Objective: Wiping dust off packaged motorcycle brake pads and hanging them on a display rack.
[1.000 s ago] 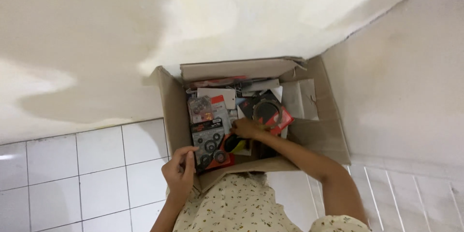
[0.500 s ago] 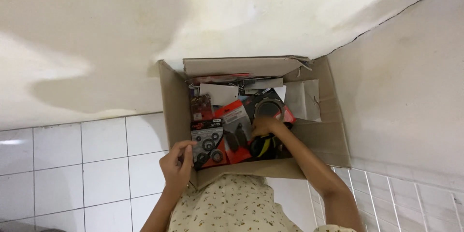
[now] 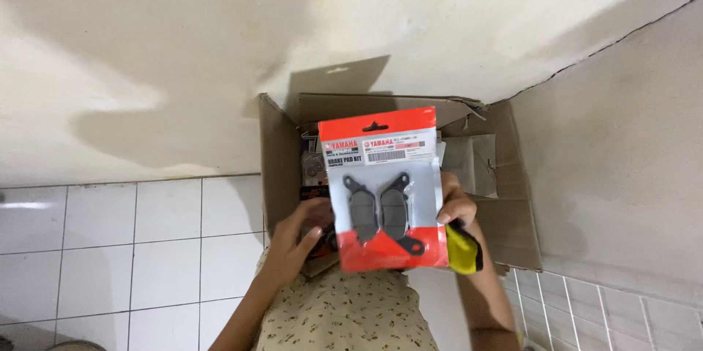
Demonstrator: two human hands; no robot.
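Brake pad blister pack [image 3: 384,190], red card with two grey pads, held upright over open cardboard box [image 3: 282,168]. Right hand [image 3: 455,206] grips its 3 o'clock edge, along with a yellow-black item [image 3: 463,248]. Left hand [image 3: 296,243] at 8 o'clock, fingers loosely curled against pack's lower corner. White tiled floor [image 3: 132,248]; stained plaster wall [image 3: 146,51].

The blister pack [image 3: 384,190] has a red card with a white label strip and two dark grey brake pads under clear plastic. A yellow and black item [image 3: 463,248] shows at its right. The cardboard box [image 3: 282,168] is brown, the floor tiles [image 3: 132,241] white, the near garment [image 3: 344,314] cream with small brown specks.
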